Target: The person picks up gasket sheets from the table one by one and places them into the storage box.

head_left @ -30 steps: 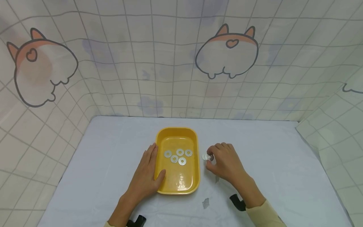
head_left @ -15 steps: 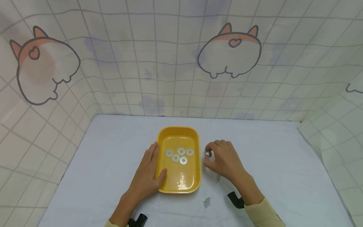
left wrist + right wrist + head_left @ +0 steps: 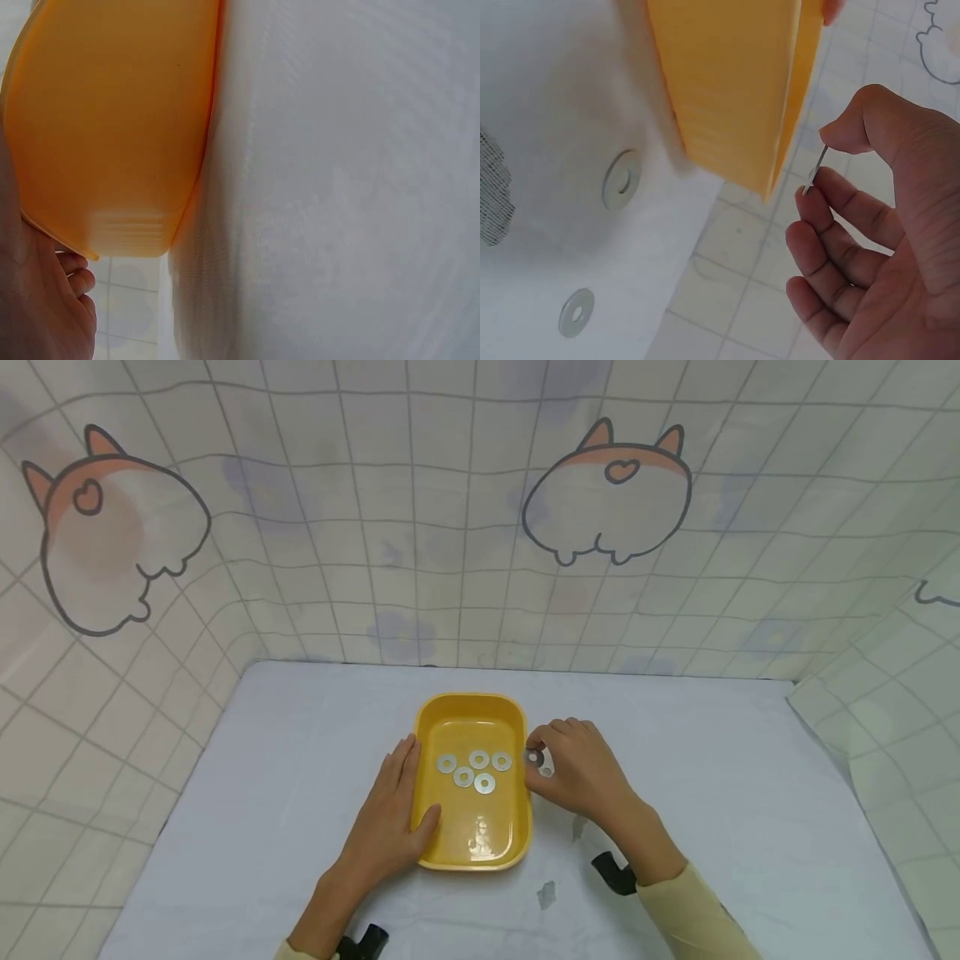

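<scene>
A yellow tray [image 3: 472, 839] stands on the white-covered table, with several flat metal washers [image 3: 484, 783] lying in it. Along its left rim rests my left hand [image 3: 386, 818], fingers straight and thumb reaching over the edge. My right hand [image 3: 577, 768] pinches one washer [image 3: 816, 171] between thumb and fingertips, raised beside the tray's right rim. The right wrist view shows that washer edge-on, clear of the table. Below it, two more washers lie apart on the cloth, a nearer one [image 3: 621, 180] and another one [image 3: 577, 313].
Grey patches [image 3: 547, 895] mark the cloth to the right of the tray's near end. Black wrist-camera mounts [image 3: 615, 872] sit under both wrists. A tile-patterned curtain [image 3: 450, 527] with cartoon animals hangs behind and at both sides of the white table [image 3: 712, 760].
My right hand has picked a washer up off the table and carried it left to the tray's right rim. The left hand stays on the tray.
</scene>
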`<state>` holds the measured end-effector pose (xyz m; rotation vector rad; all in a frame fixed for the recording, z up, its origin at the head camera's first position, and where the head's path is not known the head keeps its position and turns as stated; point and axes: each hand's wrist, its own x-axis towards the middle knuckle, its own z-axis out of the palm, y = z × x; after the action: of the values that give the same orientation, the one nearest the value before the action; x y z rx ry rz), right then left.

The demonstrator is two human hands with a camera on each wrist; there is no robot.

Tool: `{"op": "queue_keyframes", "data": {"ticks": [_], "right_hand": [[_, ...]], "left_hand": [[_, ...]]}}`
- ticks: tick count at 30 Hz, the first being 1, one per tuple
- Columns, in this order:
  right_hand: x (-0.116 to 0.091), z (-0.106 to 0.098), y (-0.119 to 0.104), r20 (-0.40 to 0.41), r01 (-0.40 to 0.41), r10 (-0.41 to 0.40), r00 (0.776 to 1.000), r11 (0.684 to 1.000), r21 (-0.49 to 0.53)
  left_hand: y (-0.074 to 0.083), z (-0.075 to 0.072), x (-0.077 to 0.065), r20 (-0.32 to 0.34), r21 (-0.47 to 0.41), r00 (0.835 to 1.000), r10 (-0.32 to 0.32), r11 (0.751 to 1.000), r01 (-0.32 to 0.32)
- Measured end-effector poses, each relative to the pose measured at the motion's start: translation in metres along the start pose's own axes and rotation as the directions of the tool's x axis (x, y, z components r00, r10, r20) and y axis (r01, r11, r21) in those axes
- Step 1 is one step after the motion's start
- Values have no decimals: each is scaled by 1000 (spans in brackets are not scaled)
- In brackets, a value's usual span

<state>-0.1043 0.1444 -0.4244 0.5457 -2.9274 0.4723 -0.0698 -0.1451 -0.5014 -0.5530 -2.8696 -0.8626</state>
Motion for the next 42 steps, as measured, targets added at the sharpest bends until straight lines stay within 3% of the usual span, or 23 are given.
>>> {"op": "queue_keyframes", "data": {"ticks": [8,42], "right_hand": [[11,-2,-5,-32,86,-85,996,996,20],[52,6,-31,50,204,-205,978,979,26]], "left_hand": [[0,-1,1,-10,-4,1000,17,1000,-17],[0,-1,1,-12,18,1000,28,999,-28]]}}
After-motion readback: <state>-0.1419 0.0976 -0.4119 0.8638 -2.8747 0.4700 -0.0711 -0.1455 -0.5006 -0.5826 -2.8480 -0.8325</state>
